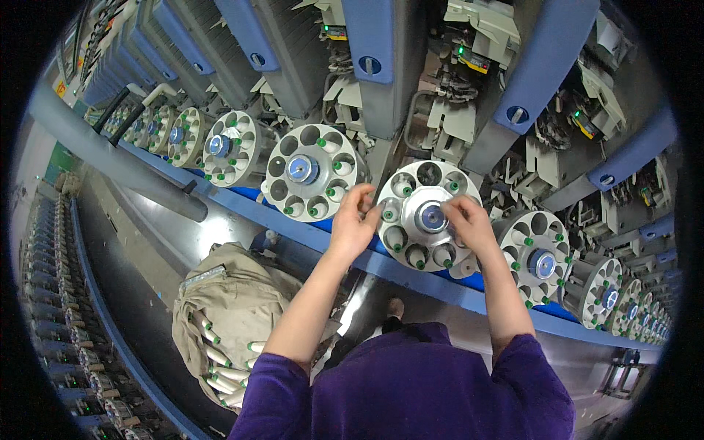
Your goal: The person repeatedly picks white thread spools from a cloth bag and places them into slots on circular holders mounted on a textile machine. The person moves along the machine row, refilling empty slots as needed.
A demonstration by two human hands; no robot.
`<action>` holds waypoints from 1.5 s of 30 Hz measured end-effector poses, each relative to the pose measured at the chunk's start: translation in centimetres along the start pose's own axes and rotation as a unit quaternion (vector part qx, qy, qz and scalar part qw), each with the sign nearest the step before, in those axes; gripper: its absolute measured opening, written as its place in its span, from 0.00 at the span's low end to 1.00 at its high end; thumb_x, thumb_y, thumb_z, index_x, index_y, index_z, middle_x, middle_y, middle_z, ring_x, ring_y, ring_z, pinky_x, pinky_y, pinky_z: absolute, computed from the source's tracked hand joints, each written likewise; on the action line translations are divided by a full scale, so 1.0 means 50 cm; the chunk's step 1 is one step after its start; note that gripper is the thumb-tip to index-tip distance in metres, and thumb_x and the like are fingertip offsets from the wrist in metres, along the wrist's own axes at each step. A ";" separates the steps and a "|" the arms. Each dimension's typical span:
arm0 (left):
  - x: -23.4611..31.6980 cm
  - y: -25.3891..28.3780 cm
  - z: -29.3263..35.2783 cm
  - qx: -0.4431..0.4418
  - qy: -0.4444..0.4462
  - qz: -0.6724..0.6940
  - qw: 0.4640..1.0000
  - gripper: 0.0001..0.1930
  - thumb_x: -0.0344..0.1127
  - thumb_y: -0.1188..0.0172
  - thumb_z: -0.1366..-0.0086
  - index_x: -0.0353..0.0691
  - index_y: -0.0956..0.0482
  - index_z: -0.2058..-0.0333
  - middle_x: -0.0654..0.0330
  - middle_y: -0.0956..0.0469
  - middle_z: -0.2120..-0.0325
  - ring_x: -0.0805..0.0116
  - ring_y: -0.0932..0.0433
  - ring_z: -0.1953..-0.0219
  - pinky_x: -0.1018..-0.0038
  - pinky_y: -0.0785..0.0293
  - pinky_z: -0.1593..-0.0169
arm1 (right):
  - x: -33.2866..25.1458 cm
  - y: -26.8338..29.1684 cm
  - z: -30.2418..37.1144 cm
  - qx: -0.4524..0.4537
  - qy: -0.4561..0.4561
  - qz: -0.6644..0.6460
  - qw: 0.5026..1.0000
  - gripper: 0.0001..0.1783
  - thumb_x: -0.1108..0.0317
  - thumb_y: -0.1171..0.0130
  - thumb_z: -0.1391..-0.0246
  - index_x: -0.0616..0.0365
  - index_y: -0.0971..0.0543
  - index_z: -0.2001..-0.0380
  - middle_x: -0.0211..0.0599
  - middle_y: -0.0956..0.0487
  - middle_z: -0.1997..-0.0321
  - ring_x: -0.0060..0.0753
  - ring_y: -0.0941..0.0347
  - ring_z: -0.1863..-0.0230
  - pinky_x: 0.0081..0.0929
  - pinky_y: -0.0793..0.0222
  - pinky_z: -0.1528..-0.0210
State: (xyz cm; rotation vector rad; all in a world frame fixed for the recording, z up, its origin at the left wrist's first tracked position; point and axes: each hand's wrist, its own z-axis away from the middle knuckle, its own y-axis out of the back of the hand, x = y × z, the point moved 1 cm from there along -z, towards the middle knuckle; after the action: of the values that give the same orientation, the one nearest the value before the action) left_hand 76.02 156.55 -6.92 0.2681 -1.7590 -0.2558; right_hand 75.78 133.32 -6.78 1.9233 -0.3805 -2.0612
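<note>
In front of me is a round magazine (433, 258) with a ring of holes and a blue and silver hub (431, 217). Most of its holes hold bobbins with green tips (396, 238); a hole at its far side looks dark. My left hand (355, 224) is at the left rim, thumb and fingers apart, close to a bobbin in the left hole. With bent fingers drawn together, my right hand (469, 221) is over the magazine's right side, its fingertips beside the hub. Any yarn between those fingers is too fine to make out.
An open cloth sack (235, 293) full of green-tipped bobbins sits at my left. Similar magazines (302, 172) line a blue rail (293, 229) on both sides. Blue-fronted machine units (370, 66) rise behind them. A grey pipe (139, 169) slants at the left.
</note>
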 end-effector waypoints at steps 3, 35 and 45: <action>-0.066 -0.028 -0.001 -0.135 0.019 -0.189 0.973 0.24 0.29 0.43 0.48 0.46 0.31 0.50 0.56 0.26 0.70 0.59 0.25 0.69 0.67 0.29 0.63 | 0.007 0.008 -0.021 -0.037 0.342 0.323 0.882 0.12 0.62 0.42 0.51 0.58 0.21 0.66 0.44 0.23 0.60 0.40 0.26 0.60 0.32 0.31 0.58; -0.253 0.563 0.492 0.400 0.114 -0.416 0.809 0.38 0.44 0.36 0.49 0.30 0.40 0.44 0.43 0.42 0.43 0.46 0.43 0.41 0.57 0.48 0.39 | 0.060 -0.021 0.005 0.129 0.021 0.170 0.977 0.19 0.67 0.36 0.58 0.60 0.30 0.64 0.39 0.30 0.64 0.33 0.32 0.67 0.29 0.34 0.63; -0.391 0.740 1.099 0.506 0.649 -0.039 0.567 0.47 0.58 0.34 0.56 0.24 0.39 0.47 0.46 0.30 0.55 0.55 0.27 0.58 0.63 0.30 0.57 | -0.073 -0.301 0.040 -0.104 0.091 0.008 0.990 0.03 0.70 0.46 0.46 0.57 0.27 0.69 0.21 0.29 0.75 0.13 0.38 0.73 0.13 0.40 0.69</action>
State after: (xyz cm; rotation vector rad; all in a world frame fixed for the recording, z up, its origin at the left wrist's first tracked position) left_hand 24.57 199.25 -24.37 1.0429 -0.1771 0.8105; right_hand 73.49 148.57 -9.11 1.9514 -0.1340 -1.8165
